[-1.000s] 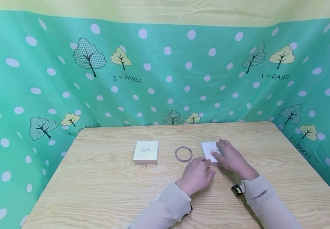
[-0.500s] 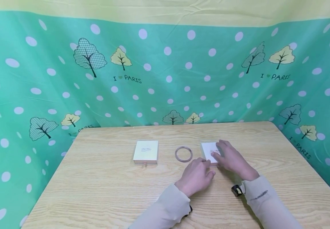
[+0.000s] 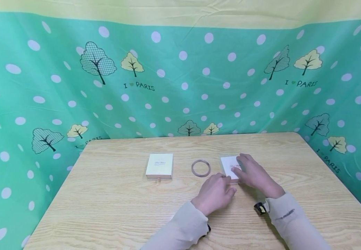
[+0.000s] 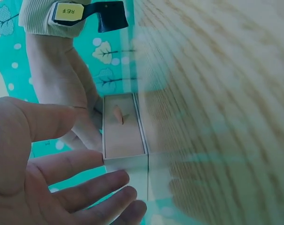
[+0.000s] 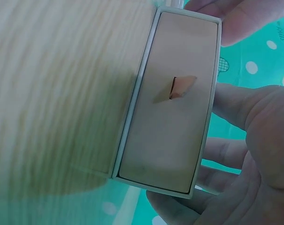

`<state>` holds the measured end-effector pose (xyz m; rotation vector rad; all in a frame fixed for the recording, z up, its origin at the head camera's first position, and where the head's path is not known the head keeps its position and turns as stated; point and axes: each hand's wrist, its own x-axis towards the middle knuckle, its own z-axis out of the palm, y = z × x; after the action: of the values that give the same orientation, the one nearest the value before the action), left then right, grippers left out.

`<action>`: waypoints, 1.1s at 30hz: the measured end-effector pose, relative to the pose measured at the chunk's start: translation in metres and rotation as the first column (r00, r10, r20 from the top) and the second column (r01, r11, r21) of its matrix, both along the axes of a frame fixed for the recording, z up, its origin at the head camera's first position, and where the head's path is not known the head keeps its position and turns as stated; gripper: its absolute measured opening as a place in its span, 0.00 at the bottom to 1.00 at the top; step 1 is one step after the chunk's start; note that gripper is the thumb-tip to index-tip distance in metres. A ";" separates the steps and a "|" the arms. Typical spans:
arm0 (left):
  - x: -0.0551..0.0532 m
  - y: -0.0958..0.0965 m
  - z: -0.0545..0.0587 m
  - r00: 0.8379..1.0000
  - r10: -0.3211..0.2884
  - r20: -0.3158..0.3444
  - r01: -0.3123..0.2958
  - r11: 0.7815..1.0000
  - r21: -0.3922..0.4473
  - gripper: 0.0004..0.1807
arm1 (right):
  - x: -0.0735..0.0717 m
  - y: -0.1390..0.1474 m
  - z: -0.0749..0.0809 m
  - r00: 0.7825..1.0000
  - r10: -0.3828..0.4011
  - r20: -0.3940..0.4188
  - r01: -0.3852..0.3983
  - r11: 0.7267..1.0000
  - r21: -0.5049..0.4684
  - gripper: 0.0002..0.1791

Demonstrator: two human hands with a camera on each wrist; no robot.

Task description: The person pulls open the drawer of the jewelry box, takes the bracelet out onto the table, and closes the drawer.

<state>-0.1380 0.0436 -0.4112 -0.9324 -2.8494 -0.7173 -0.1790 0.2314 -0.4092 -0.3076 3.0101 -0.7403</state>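
A white-topped drawer gift box (image 3: pixel 228 162) lies flat at the right of the table, with printed lettering on its lid. My right hand (image 3: pixel 256 175) holds it from the right, thumb over the top and fingers down the far right side. My left hand (image 3: pixel 213 192) touches its left front corner with fairly straight fingers. Both wrist views show the pinkish drawer front (image 5: pixel 167 108) flush in its sleeve, with a small ribbon tab (image 4: pixel 118 115) sticking out. A purplish-grey bangle (image 3: pixel 200 176) lies flat left of this box, apart from my left hand.
A second white drawer gift box (image 3: pixel 160 166) lies left of the bangle, its ribbon tab facing me. All stand on a wood-grain table (image 3: pixel 111 201). A green dotted curtain (image 3: pixel 167 86) hangs behind the table and along both sides.
The right gift box has shifted very slightly towards me, and both hands have moved with it. The bangle and the left box stay where they were.
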 end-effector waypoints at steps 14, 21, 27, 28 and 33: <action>-0.029 -0.001 -0.004 0.984 0.132 0.117 -0.151 0.974 0.171 0.21 | 0.007 0.002 0.003 0.999 -0.016 -0.037 0.016 1.000 -0.010 0.37; -0.043 0.005 -0.007 0.983 0.131 0.129 -0.154 0.971 0.183 0.24 | 0.016 0.007 0.008 0.994 -0.113 0.001 0.113 0.994 0.002 0.37; -0.054 0.009 -0.008 0.975 0.150 0.164 -0.181 0.965 0.188 0.25 | 0.025 0.012 0.012 0.986 -0.152 0.065 0.149 0.988 0.038 0.38; -0.056 0.010 -0.008 0.975 0.153 0.164 -0.183 0.965 0.188 0.25 | 0.026 0.012 0.013 0.985 -0.155 0.077 0.151 0.987 0.048 0.38; -0.060 0.012 -0.007 0.968 0.169 0.185 -0.202 0.963 0.178 0.25 | 0.029 0.012 0.016 0.974 -0.165 0.154 0.153 0.984 0.086 0.36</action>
<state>-0.1982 0.0560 -0.4186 -0.5925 -2.8855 -1.0755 -0.1498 0.2432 -0.3930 -0.0029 2.9236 -0.6278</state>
